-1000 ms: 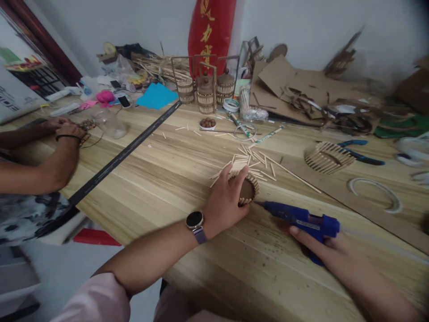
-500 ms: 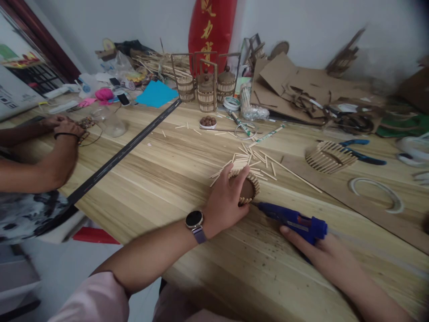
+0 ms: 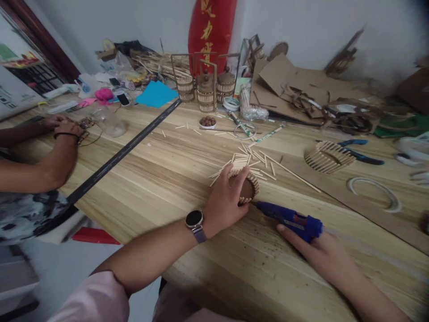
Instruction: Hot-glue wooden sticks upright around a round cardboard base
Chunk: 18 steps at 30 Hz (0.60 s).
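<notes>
My left hand grips a small round basket with a brown base and short wooden sticks set upright round its rim. Part of the basket is hidden under the fingers. My right hand is wrapped round a blue hot glue gun, its nozzle pointing left at the basket's lower right side, close to my left thumb. Whether the nozzle touches the basket I cannot tell. Just behind the basket lies a pile of loose wooden sticks.
Finished stick baskets with tall handles stand at the back. A bowl of brown beads sits mid-table. To the right lie a curved stick panel, pliers and a white ring. Another person's hands work at the left.
My right hand and the glue gun have shifted slightly left, nearer the basket. My left hand and the basket stay where they were.
</notes>
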{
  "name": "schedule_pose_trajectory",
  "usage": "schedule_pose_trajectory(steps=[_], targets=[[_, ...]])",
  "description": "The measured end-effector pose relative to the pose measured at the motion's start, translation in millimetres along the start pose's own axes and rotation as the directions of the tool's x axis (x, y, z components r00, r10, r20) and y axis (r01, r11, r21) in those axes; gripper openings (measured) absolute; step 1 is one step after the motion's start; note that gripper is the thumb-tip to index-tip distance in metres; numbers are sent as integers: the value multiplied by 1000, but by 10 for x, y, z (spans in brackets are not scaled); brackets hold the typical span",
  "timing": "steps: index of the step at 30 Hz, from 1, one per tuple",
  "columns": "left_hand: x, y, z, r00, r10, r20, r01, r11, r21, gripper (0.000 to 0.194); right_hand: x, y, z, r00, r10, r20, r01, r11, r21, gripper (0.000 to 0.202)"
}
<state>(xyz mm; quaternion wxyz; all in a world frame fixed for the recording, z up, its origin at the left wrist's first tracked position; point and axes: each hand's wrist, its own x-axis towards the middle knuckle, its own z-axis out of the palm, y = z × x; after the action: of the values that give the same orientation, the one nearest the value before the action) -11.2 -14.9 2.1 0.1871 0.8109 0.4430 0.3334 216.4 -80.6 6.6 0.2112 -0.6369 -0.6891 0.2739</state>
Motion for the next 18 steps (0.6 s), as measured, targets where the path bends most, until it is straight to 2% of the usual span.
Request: schedule_pose_trajectory(steps=[9, 18], targets=[[4, -2, 5, 1000, 18, -11, -18, 1000, 15, 90, -13, 13, 3, 999, 39, 11, -39, 999, -27, 48], [-1, 3, -2, 1000, 9, 5, -9, 1000, 21, 91, -18, -25, 5, 1000, 17, -20, -17, 1000, -23, 46]])
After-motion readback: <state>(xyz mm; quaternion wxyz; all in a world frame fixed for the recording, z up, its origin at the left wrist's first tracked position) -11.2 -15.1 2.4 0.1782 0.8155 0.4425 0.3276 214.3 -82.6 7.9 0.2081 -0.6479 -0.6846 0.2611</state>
